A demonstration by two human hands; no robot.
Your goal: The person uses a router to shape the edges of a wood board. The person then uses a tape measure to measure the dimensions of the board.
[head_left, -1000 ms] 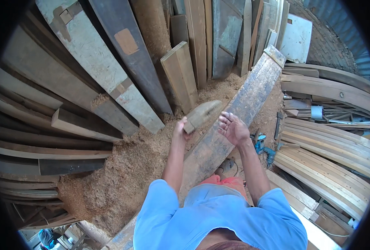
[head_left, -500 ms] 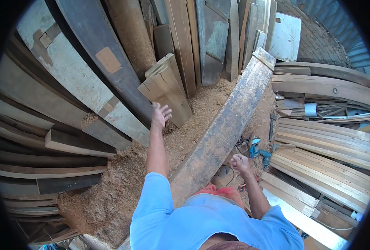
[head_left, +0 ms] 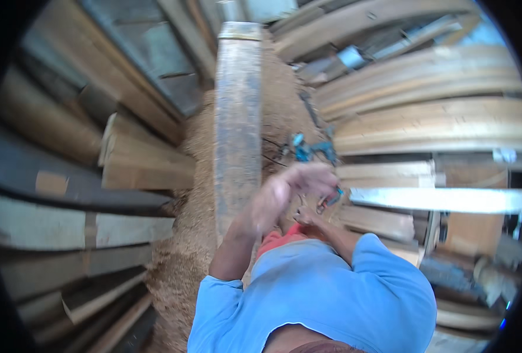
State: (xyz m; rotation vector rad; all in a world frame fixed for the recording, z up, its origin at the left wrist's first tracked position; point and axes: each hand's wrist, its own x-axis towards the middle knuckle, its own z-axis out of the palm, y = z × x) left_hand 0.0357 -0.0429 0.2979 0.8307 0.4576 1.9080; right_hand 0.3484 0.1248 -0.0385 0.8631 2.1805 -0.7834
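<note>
My left hand (head_left: 299, 181) is raised in front of my body, smeared by motion. Its fingers reach out to the right with the thumb apart, and nothing shows in them. Lower and close to my lap is my right hand (head_left: 306, 217), small and blurred, its fingers too unclear to read. Left of both hands a long worn plank (head_left: 237, 117) with peeling dark paint runs away from me. Beyond my left hand, teal power tools (head_left: 304, 150) lie on the ground. A small red-and-black tool (head_left: 323, 204) is close to my left fingertips.
Sawdust (head_left: 175, 265) covers the ground beside the plank. Old boards lean along the left, among them a short brown board (head_left: 146, 163) and a white-painted one (head_left: 134, 229). Stacked pale planks (head_left: 431, 126) and a bright white strip (head_left: 437, 200) lie on the right.
My view has swung to the right, so the plank now runs nearly straight ahead. My left hand has left the leaning boards and crossed to the right; my right hand is nearer my lap.
</note>
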